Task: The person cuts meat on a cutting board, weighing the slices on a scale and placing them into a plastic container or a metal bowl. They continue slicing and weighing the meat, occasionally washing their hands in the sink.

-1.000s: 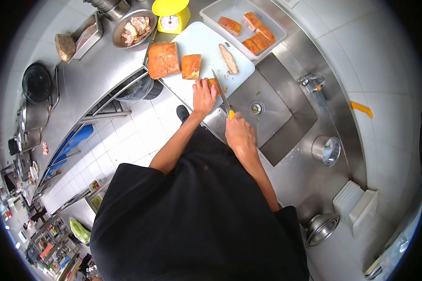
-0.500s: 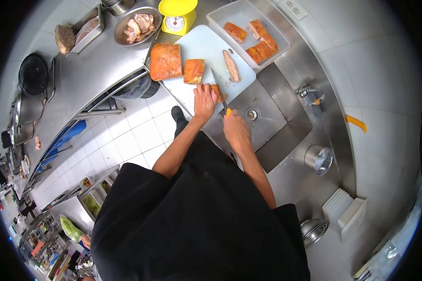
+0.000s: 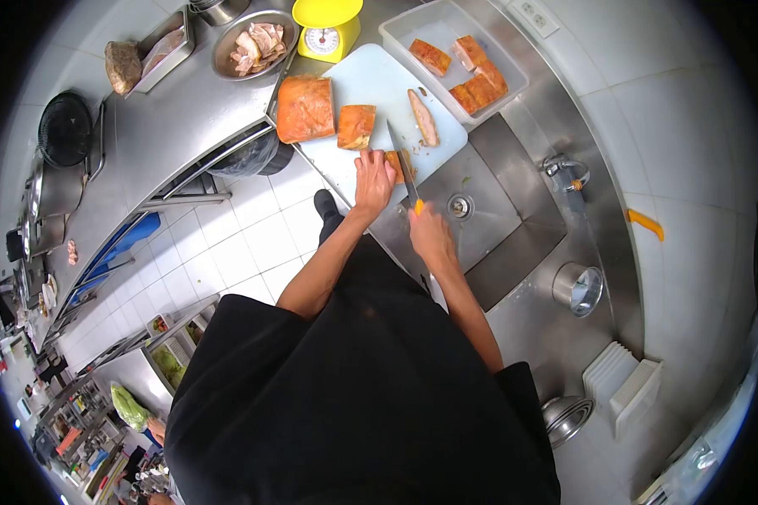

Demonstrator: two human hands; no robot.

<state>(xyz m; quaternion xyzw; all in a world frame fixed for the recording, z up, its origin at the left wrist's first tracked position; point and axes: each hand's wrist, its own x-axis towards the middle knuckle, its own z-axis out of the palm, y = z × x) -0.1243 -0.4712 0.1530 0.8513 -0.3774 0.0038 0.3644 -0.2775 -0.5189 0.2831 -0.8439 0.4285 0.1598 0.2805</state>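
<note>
Gripping the knife, the right hand sits off the near edge of the cutting board, blade running inward. By that edge, the meat piece lies between blade and nearer left hand, whose fingers bunch against it.

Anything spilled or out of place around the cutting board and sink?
Minor mess: a green scrap lies loose in the sink near the drain, and brown bits litter the cutting board around the thin slice.
</note>
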